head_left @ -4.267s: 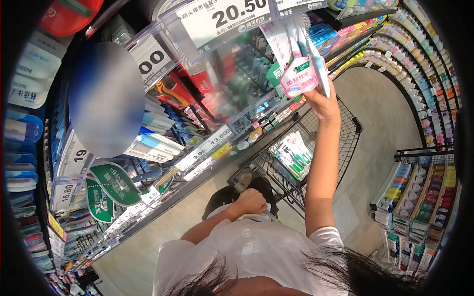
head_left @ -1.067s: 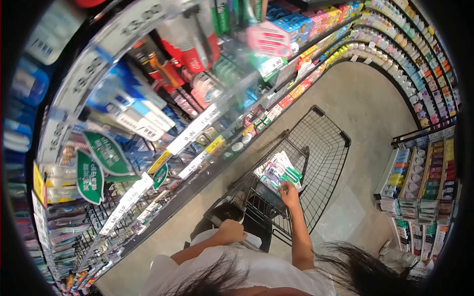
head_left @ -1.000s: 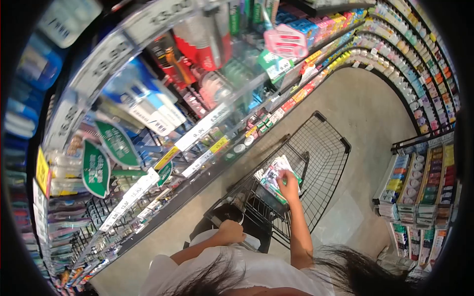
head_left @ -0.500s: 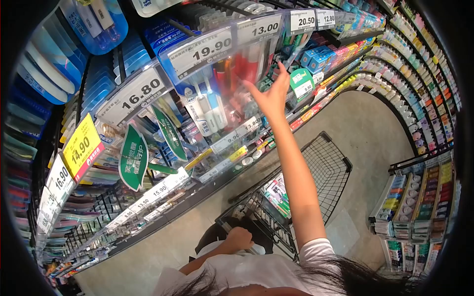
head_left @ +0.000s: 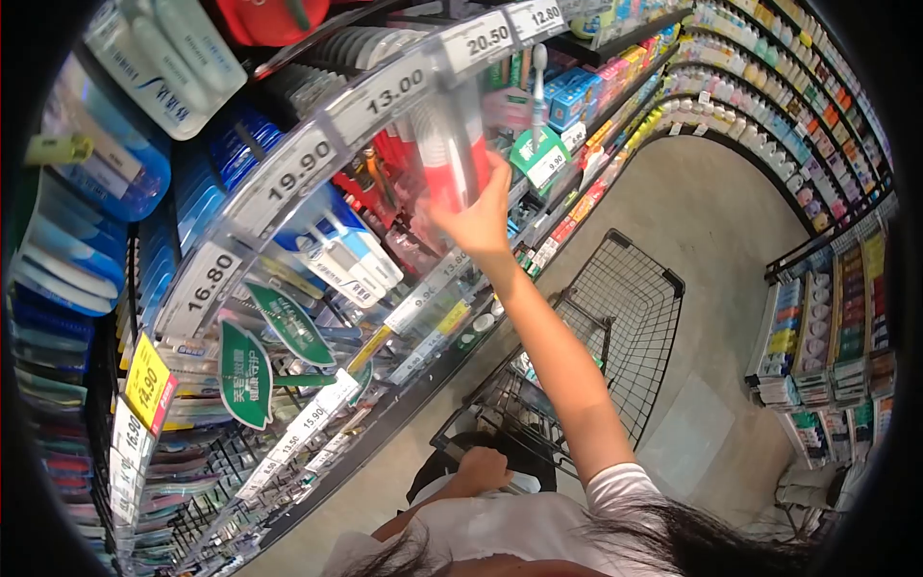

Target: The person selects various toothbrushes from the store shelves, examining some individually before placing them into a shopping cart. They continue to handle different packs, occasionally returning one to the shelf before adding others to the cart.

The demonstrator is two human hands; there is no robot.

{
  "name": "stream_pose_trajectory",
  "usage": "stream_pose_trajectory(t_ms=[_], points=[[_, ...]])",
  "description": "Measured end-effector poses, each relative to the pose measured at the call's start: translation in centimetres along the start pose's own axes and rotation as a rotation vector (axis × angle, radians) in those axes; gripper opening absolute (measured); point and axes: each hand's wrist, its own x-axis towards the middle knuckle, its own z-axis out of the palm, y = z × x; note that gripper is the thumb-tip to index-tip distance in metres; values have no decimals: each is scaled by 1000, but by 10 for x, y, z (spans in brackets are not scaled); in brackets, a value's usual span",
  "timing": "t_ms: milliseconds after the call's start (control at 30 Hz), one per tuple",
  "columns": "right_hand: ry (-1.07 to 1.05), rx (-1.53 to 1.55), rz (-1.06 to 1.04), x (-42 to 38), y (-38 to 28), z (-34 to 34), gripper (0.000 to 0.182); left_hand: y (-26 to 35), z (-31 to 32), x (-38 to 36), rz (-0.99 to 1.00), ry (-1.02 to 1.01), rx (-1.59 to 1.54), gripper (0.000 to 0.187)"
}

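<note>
My right hand (head_left: pixel 478 216) reaches up to the rack, its thumb and fingers closed around a red-and-white package (head_left: pixel 447 159) below the 13.00 price tag (head_left: pixel 394 91). The package is slightly blurred, and its hanging hook cannot be made out. Low in the view, my left hand (head_left: pixel 484 471) is closed at the handle of a black wire shopping cart (head_left: pixel 630 337). A package lies in the cart, partly hidden by my right forearm.
Blue-and-white toothbrush packs (head_left: pixel 341 255) hang left of my right hand. Green leaf-shaped signs (head_left: pixel 246 375) stick out lower left. A round green 9.90 sign (head_left: pixel 541 159) stands right of the hand. Curved bottle shelves (head_left: pixel 769 125) and a lower display (head_left: pixel 827 337) line the right side.
My right hand has gone from open, with thumb and fingers apart, to closed on the red-and-white package. The view has shifted, and the rack's front labels now sit further left and higher.
</note>
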Motion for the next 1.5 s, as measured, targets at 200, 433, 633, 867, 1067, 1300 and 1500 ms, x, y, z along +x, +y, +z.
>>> stream_pose_trajectory(t_ms=[200,433,633,867,1067,1300,1500], points=[[-122,346,166,-22,-8,-22,90,0,-17,5,11,-89,28,41],[-175,172,369,-112,41,-111,96,-5,-22,14,29,-126,27,40],[288,-242,664,-245,167,-279,84,-11,-8,15,5,-108,15,39],[109,-1117,910,-353,348,-393,89,-15,-9,11,37,-194,-4,32],[-66,-1140,983,-340,440,-384,87,-10,-13,16,-69,-281,35,21],[-240,-1128,978,-348,502,-363,93,-14,-12,17,-17,-221,54,18],[-230,-1249,950,-327,448,-368,93,-20,-7,14,-17,-271,57,19]])
